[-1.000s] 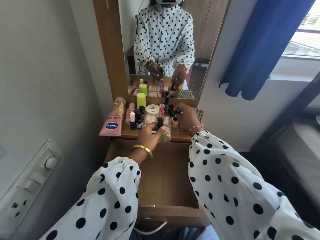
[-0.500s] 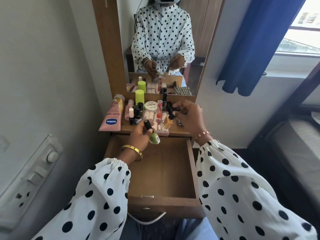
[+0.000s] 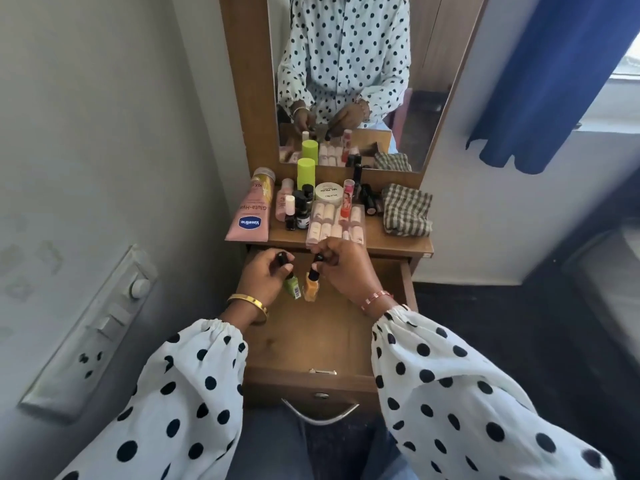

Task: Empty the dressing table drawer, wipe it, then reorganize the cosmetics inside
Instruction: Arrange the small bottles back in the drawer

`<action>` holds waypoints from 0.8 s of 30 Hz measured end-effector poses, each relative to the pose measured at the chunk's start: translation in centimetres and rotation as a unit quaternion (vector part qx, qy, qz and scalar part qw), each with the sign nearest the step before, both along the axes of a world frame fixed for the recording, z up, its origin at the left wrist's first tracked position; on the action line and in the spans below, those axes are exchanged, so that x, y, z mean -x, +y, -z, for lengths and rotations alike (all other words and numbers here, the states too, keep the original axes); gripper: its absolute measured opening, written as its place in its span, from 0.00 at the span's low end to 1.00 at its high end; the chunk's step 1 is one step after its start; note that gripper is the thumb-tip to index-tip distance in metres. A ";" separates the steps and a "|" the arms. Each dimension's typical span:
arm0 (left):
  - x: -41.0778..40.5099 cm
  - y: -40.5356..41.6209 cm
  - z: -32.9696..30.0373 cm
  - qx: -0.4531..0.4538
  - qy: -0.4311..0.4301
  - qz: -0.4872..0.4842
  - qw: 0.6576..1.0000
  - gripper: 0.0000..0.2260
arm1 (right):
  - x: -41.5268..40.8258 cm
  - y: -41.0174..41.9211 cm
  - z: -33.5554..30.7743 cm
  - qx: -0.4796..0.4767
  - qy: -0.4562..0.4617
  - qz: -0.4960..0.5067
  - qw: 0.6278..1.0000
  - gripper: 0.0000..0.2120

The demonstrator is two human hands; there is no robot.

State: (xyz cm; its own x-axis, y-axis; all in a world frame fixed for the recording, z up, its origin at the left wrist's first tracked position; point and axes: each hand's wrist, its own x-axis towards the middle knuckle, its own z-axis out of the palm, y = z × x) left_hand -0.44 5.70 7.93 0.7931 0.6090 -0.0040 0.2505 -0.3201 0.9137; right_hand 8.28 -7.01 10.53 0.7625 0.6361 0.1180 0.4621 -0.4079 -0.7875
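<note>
Both hands are coming back off the counter [image 3: 391, 242] with bottles, and since the earlier frame we are lowering them over the open drawer [image 3: 322, 344]. Our left hand [image 3: 266, 277] is gripping a green polish bottle [image 3: 292, 286] by its black cap; our right hand [image 3: 346, 268] is pinching the cap of an orange polish bottle [image 3: 310, 287], with a second dark cap tucked in its fingers. The two bottles are hanging almost touching, above the back of the drawer.

We are judging this to be the reorganizing step: the drawer bottom is showing bare wood, and most cosmetics are still waiting behind it on the counter. Next we are needing to set these bottles upright on the drawer floor, probably in a back corner so they are not tipping, then reach for more.

Behind the drawer, the counter is carrying a pink tube [image 3: 250, 216], a lime bottle [image 3: 306, 173], a white jar [image 3: 328, 192], small dark bottles and a checked cloth [image 3: 408, 209]. A mirror [image 3: 346, 81] is standing beyond the drawer, a switch panel [image 3: 93, 334] left of it, a blue curtain [image 3: 547, 81] to its right.
</note>
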 end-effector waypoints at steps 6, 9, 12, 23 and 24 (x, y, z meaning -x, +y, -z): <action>1.1 2.9 1.6 -0.154 0.070 0.015 0.985 0.11 | 1.3 3.1 3.6 0.051 0.031 0.018 0.998 0.11; 0.8 3.9 2.0 -0.244 0.113 0.008 0.963 0.13 | 1.4 4.5 5.0 0.057 0.049 0.040 0.996 0.12; 0.1 4.6 2.4 -0.334 0.134 0.029 0.933 0.13 | 1.5 5.9 5.9 0.060 0.058 0.056 0.995 0.11; -1.2 6.7 4.4 -0.385 0.197 0.006 0.901 0.14 | 1.1 8.6 7.6 0.026 0.064 0.095 0.993 0.12; -1.2 6.8 4.5 -0.377 0.192 -0.005 0.906 0.14 | 1.1 8.7 7.6 0.023 0.069 0.093 0.993 0.12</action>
State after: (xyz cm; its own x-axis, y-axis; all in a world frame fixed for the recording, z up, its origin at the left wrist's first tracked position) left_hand 0.76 12.47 3.46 0.8160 0.5606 0.1410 0.5100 -0.8131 0.2807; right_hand 7.18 1.73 2.94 0.8742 0.4851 -0.0210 0.2651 -0.5131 -0.8164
